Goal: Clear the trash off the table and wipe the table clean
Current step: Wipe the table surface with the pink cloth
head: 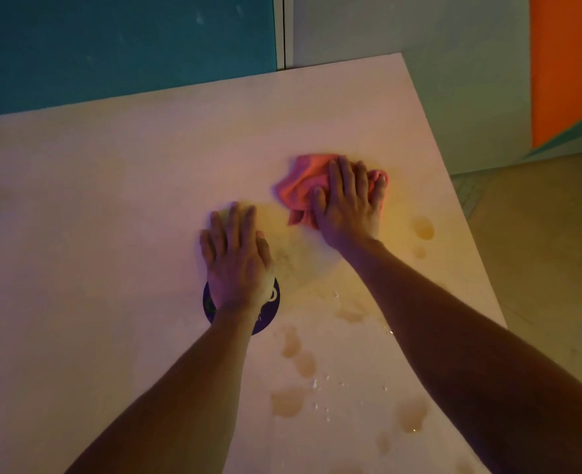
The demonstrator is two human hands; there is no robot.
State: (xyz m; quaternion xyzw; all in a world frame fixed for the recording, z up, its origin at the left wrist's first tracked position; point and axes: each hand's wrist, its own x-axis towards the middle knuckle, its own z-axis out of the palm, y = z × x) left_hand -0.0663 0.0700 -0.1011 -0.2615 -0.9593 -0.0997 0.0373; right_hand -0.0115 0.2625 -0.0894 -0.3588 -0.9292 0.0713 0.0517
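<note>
A crumpled pink cloth (303,181) lies on the white table (111,200), right of the middle. My right hand (349,203) presses flat on the cloth with fingers spread. My left hand (236,251) lies flat on the bare tabletop beside it, fingers straight. Several brownish liquid stains (287,401) and small droplets mark the near right part of the table, with another stain (423,227) near the right edge.
A dark purple round disc (269,313) sits on the table, mostly hidden under my left wrist. Beyond the table's far edge are a teal wall (111,46) and an orange panel (566,63). Floor (539,251) shows to the right.
</note>
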